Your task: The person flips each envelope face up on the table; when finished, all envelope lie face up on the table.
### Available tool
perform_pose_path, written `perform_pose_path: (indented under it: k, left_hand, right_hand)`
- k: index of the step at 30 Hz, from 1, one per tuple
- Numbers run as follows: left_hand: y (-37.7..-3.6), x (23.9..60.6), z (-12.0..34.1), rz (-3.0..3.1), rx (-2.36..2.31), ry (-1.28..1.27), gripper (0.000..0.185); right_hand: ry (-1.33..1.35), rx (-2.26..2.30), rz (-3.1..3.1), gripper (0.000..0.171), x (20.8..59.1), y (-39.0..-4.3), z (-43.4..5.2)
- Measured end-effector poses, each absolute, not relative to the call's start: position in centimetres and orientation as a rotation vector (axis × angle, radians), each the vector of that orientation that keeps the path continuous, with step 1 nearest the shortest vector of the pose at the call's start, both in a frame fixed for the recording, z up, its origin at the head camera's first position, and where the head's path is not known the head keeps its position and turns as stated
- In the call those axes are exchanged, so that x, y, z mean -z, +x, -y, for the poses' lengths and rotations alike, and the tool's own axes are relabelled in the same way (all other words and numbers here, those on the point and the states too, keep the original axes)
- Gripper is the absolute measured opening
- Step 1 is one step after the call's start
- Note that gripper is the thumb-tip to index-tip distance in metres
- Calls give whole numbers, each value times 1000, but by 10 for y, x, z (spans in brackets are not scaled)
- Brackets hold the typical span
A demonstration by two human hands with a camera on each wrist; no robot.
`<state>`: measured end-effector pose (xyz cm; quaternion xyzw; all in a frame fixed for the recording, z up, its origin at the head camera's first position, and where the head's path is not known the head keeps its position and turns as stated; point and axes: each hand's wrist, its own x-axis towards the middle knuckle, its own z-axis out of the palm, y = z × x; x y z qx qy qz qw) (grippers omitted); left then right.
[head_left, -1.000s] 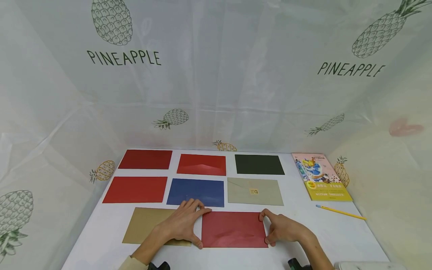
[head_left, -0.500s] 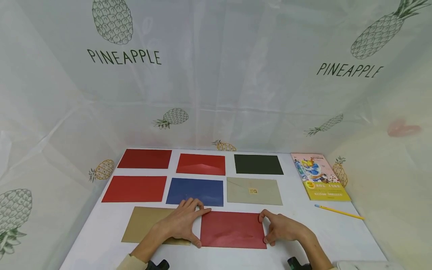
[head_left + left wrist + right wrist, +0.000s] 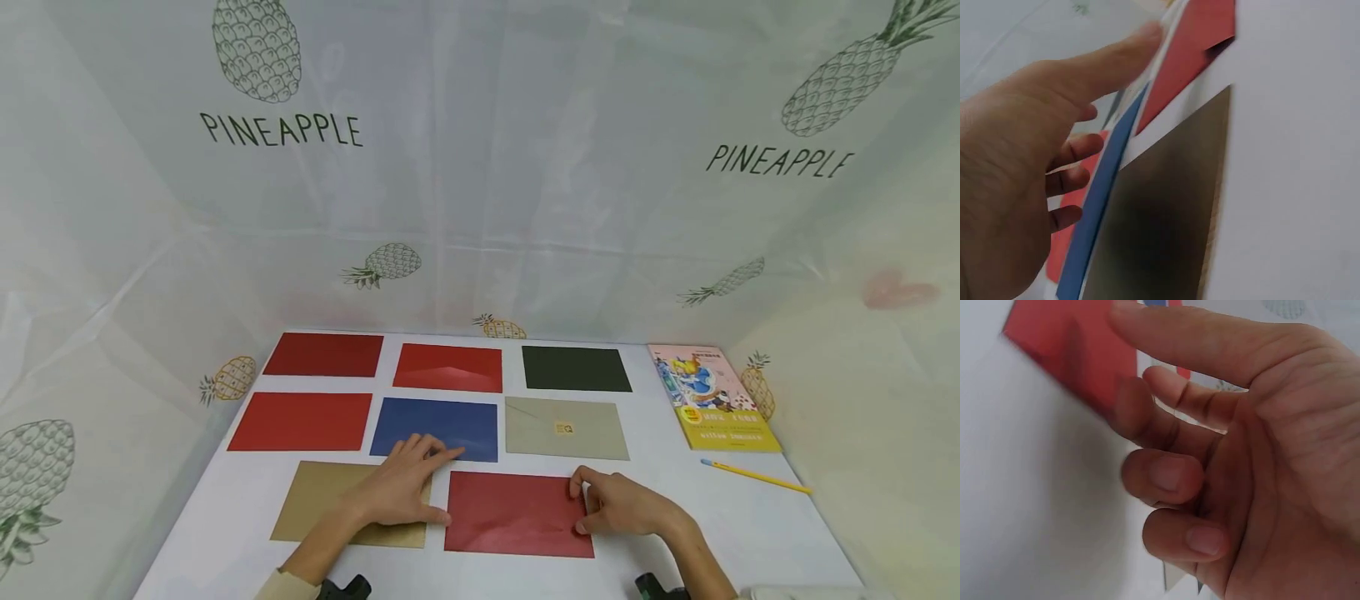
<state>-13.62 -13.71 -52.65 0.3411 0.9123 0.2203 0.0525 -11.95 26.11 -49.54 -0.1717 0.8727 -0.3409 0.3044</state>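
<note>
left hand (image 3: 397, 490) left of front red card (image 3: 513, 512), thumb spread from fingers — right hand (image 3: 624, 505) at its right edge, fingers loosely curled. sheet (image 3: 480, 183) behind it: "pineapple" — twice.

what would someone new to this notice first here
Probably the pineapple prints on the pale backdrop. Next, perhaps the red card at the front of the table, between the left hand and right hand, then the pink-and-yellow book at the back right.

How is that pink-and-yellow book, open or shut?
Shut, as far as the head view shows: the book lies flat, its picture cover facing up, with no inside pages visible.
</note>
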Motion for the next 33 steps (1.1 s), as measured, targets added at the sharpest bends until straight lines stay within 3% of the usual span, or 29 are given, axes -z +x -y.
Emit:
perform_pose_path:
  k: [4, 8, 23, 33]
  left_hand:
    - [-141, 521, 153, -2808, -832, 976, 70]
    - [-145, 522, 175, -2859, -921, 900, 56]
    - [-140, 520, 301, -2989, -949, 347, 53]
    - [-125, 528, 342, -3139, -934, 429, 33]
  right_hand:
    - [-589, 917, -2384, 30, 492, -125, -245]
    - [-690, 916, -2458, 27, 494, -130, -222]
    - [-1134, 618, -2603, 32, 507, -122, -113]
    - [-1329, 354, -2700, 44, 513, -123, -74]
